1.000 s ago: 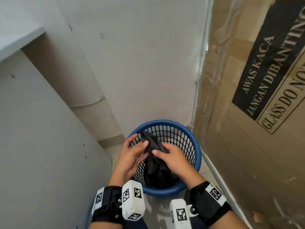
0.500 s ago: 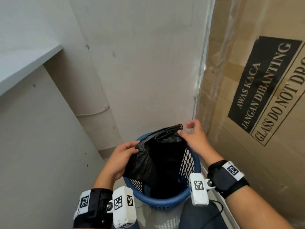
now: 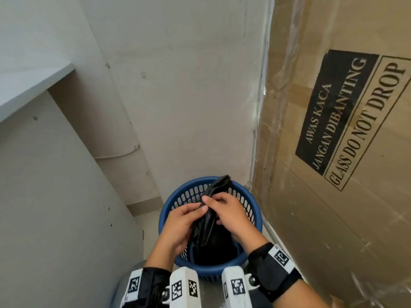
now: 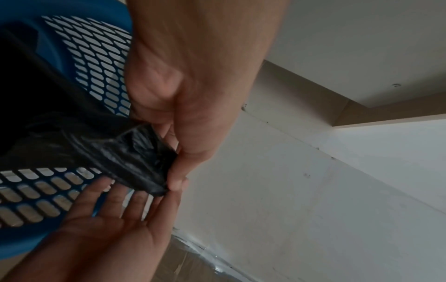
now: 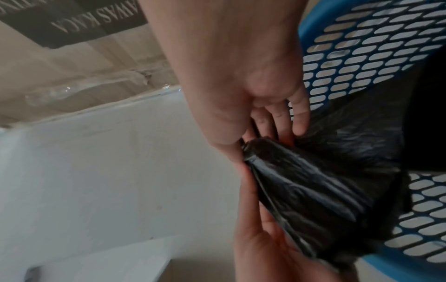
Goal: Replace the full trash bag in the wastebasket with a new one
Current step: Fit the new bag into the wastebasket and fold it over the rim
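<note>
**Both hands on the bag mouth, over the basket**

Black trash bag [image 3: 208, 221] hangs half inside the blue wastebasket [image 3: 255, 221]; its lower part is down in the basket, its bunched top held above the rim. Basket sits on the floor in a corner, a wall behind it and a big cardboard box [image 3: 333, 152] just to the right.

Step in hand, as I judge it: finding and parting the two layers of the bag's mouth so it can be spread open. To do it well:
- rub the film between thumb and fingertips until the layers slip apart
- keep the bag's bottom down in the basket
- once open, draw the edges outward and fold them over the rim all round

Pose:
- Left hand [image 3: 180, 227] comes in from the left, thumb on top, pinching the crumpled edge.
- Right hand [image 3: 226, 212] arches over from the right, thumb and forefinger pinching the same bunch, other fingers loosely bent.
- Thumbs nearly meet.
- Both wrists are low and close together above the near rim.
</note>
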